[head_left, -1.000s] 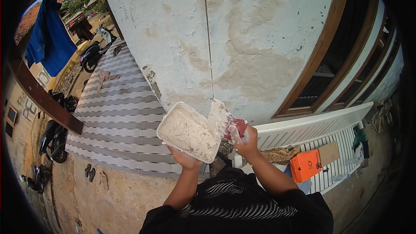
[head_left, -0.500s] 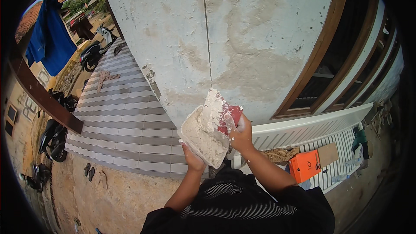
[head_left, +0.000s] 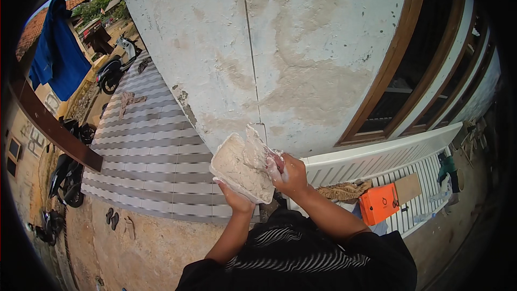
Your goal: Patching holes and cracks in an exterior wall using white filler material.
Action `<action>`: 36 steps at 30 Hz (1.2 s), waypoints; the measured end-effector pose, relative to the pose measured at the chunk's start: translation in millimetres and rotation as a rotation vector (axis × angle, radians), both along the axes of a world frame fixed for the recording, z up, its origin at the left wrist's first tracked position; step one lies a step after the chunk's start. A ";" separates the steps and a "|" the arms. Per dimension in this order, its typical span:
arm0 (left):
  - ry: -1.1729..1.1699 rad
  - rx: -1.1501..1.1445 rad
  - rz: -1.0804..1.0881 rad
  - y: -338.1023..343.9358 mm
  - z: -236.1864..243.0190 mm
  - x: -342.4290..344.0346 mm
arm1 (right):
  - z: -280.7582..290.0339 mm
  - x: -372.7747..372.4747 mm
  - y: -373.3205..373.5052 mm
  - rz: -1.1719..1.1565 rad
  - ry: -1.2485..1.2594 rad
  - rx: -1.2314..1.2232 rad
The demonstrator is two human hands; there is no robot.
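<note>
My left hand point(head_left: 236, 200) supports a white plastic tub point(head_left: 214, 168) from below and its near side, fingers wrapped under it. Pale, thick putty point(head_left: 237, 171) fills much of the tub. My right hand point(head_left: 292, 177), smeared with putty, is closed round the red handle of a putty knife point(head_left: 255, 145). The knife's blade is coated in putty and stands tilted over the tub's right side; whether its lower edge touches the putty cannot be made out. Ahead is a pale wall point(head_left: 188, 32) with beige patches point(head_left: 323, 89) and a vertical crack line.
A white slatted bench point(head_left: 377, 156) along the wall at right carries an orange box point(head_left: 378, 205), cardboard point(head_left: 408, 187) and brown cloth point(head_left: 344, 191). Wood-framed windows point(head_left: 371, 94) are above it. Tiled floor point(head_left: 161, 145) lies left, with a brown post point(head_left: 56, 124) and motorcycles beyond.
The putty knife has turned in my right hand, its blade now seen more edge-on and lower. The tub and both hands have shifted slightly left, and the view has moved a little.
</note>
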State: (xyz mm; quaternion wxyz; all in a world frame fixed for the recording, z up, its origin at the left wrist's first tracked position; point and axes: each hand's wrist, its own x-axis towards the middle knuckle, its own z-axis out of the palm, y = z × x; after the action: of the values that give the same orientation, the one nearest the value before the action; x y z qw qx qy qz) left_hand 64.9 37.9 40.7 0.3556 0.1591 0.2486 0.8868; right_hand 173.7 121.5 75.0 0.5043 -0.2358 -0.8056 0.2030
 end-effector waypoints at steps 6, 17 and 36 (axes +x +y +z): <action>0.040 -0.131 -0.125 -3.9 -6.9 16.8 | 6.0 -16.2 10.8 -0.023 0.162 -0.120; -0.052 -0.127 -0.210 -1.7 -0.2 6.1 | 9.0 -16.7 9.7 0.117 0.187 -0.304; -0.210 -0.153 -0.309 6.6 -6.2 -13.8 | -43.6 82.6 110.8 0.536 1.088 -1.259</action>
State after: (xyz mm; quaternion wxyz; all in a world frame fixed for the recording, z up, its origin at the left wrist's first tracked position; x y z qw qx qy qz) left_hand 51.0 44.4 34.4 0.5224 0.0745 0.2497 0.8119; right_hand 256.3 232.3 31.5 0.5303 -0.1433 -0.2195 0.8063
